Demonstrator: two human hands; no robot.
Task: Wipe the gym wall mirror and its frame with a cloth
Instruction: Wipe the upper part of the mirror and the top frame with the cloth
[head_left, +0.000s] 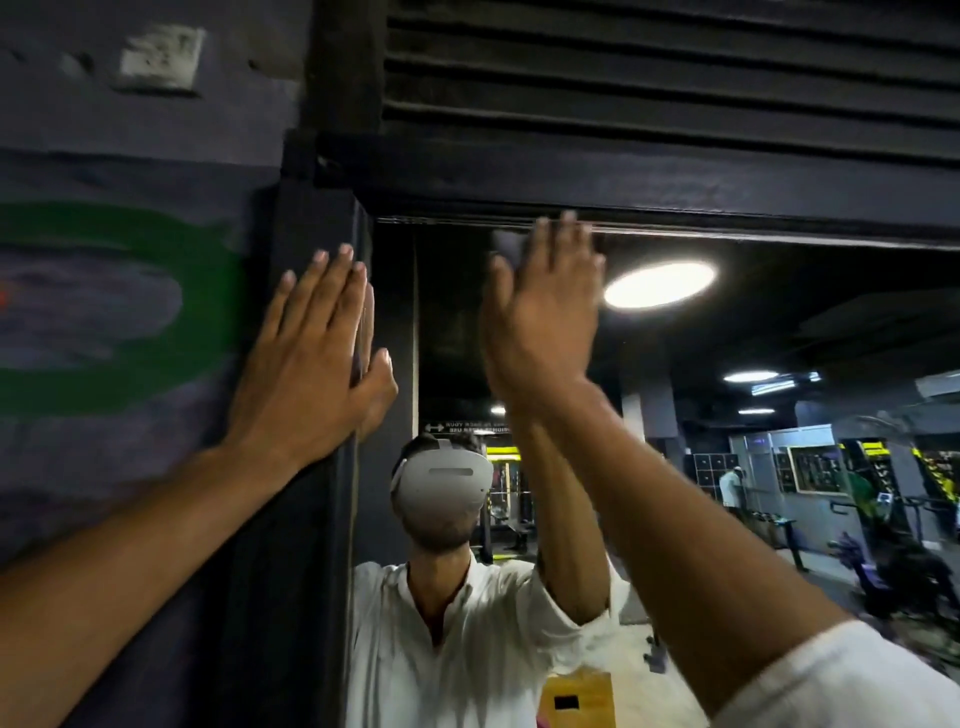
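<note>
Describer: White fabric sleeve (857, 675) at the lower right corner, nearest the viewer, with a bare forearm rising from it to the right hand (540, 312).

Listener: How do its fingers lie?

Describer: Straight and pressed together, flat against the glossy mirror (727, 467) by its top left corner, fingertips at the top edge. A dim grey patch shows just beside them; whether it is cloth cannot be told.

Listener: And the other hand?

Describer: The left hand (311, 353) lies flat on the frame (306, 519), a matte black upright along the mirror's left edge. Its fingers are straight and close together, the thumb set apart toward the glass.

Listener: What surrounds them?

Describer: A rough painted wall (130, 441), grey-purple with a curved green band, lies left of the frame. A dark slatted vent (649, 67) sits above the frame's top rail. The glass reflects a person in a white shirt and smooth grey headset, and a round bright ceiling light (660, 283).
</note>
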